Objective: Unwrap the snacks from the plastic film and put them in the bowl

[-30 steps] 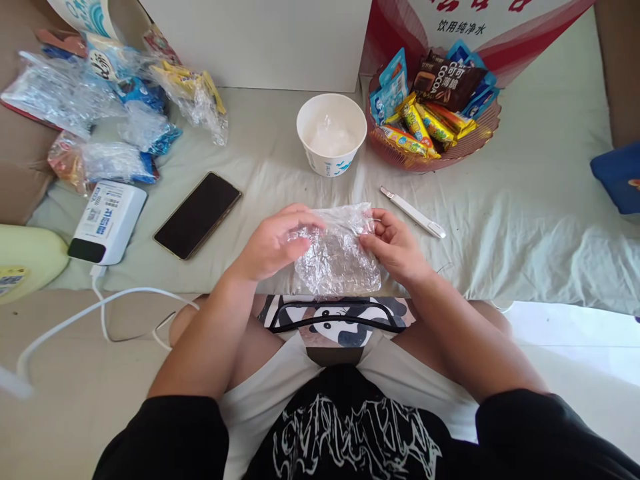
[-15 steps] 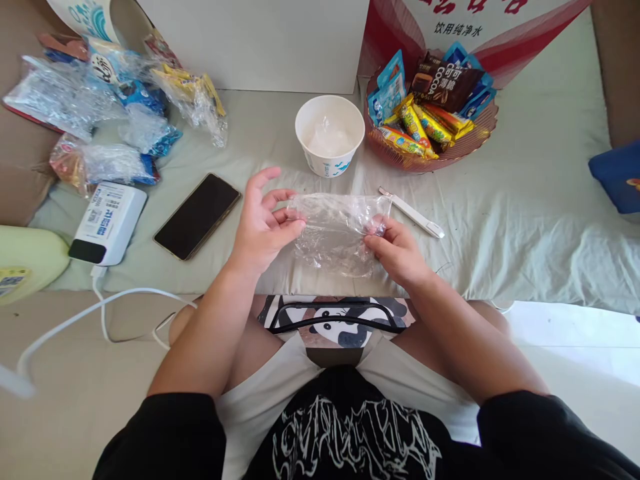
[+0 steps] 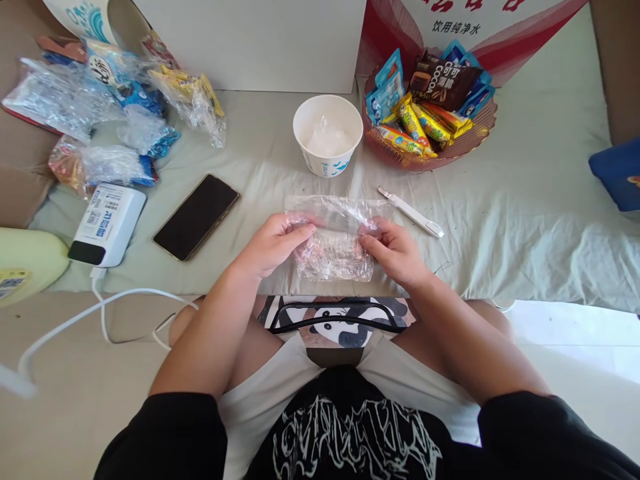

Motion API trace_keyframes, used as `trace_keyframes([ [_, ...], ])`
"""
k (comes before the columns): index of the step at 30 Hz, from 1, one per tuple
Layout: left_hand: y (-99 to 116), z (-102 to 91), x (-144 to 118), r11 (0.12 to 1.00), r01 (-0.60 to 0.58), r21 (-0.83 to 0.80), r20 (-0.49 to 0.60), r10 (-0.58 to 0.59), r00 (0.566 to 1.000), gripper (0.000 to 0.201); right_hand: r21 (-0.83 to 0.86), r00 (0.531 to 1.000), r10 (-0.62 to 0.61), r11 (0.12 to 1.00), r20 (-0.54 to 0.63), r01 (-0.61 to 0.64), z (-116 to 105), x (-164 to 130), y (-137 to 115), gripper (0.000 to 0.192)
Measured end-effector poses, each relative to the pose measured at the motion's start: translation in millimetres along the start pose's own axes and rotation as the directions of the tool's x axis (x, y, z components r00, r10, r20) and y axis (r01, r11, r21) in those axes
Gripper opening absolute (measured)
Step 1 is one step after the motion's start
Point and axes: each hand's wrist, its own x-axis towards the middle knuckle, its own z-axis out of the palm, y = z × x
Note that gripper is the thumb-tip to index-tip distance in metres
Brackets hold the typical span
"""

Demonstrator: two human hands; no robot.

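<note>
Between my two hands a clear plastic bag is stretched out low over the cloth. My left hand pinches its left side, thumb on top and the other fingers behind the film. On the right side my right hand grips the same bag between thumb and fingers. Beyond the bag stands a white paper bowl with clear crumpled plastic inside. A white box cutter lies just past my right hand, and a black phone rests to the left of my left hand.
A pinkish glass bowl of wrapped snacks stands at the back right, before a red and white carton. Several plastic-wrapped packs lie at the back left. A power bank with a white cable sits at left.
My left hand has closed from raised, spread fingers to a grip on the bag's left side. The bag's upper edge now lies flatter and wider. My right hand has barely moved.
</note>
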Motion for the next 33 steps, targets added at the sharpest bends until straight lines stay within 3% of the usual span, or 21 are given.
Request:
trace_keyframes([
  [4,4.2,-3.0,-1.4,0.996,0.015,-0.088,0.026,-0.012,1.0,0.032,0.082,0.995,-0.046,0.995,-0.086,0.053,0.9,0.6,0.2,0.036],
  [9,10.0,-4.4,-1.5,0.988,-0.115,-0.104,0.038,0.12,0.992,0.013,0.14,0.993,-0.034,0.989,-0.112,0.05,-2.3,-1.3,-3.3,0.027],
  [13,10.4,-7.6,0.4,0.99,-0.118,-0.078,0.122,0.127,0.984,0.039,0.111,0.991,-0.041,0.992,-0.129,0.056,-6.8,-0.9,-2.4,0.037],
  [15,9.1,-8.5,0.9,0.986,-0.161,0.042,0.092,0.156,0.983,0.041,0.06,0.988,-0.066,0.995,-0.139,0.075,-7.6,-0.6,-1.4,0.043],
  [19,6.8,-7.3,-0.1,0.926,-0.238,0.294,0.018,0.244,0.97,0.019,-0.004,0.993,-0.044,0.999,-0.111,0.044,-6.3,-0.4,-2.9,0.031],
  [24,5.5,-2.3,-2.0,0.922,-0.287,0.26,-0.037,0.306,0.951,0.024,0.181,0.99,0.084,0.982,-0.118,-0.062,-3.3,2.3,-2.7,0.06],
  [28,-0.3,-2.8,3.6,0.916,-0.323,0.237,-0.06,0.346,0.936,0.028,0.2,0.99,0.138,0.971,-0.035,-0.129,-0.9,3.4,2.4,0.042],
  [30,-5.5,-6.4,10.1,0.887,-0.373,0.273,-0.146,0.421,0.895,0.032,0.174,0.993,0.111,0.979,-0.045,-0.102,-0.1,2.8,4.7,0.035],
  [31,-8.3,-8.4,13.6,0.86,-0.41,0.304,-0.22,0.483,0.848,0.034,0.161,0.994,0.085,0.984,-0.073,-0.072,-0.1,2.3,5.4,0.033],
  [33,-12.9,-11.2,18.4,0.784,-0.485,0.386,-0.356,0.612,0.706,0.034,0.114,0.988,0.019,0.993,-0.156,-0.001,-0.3,1.2,5.7,0.029],
])
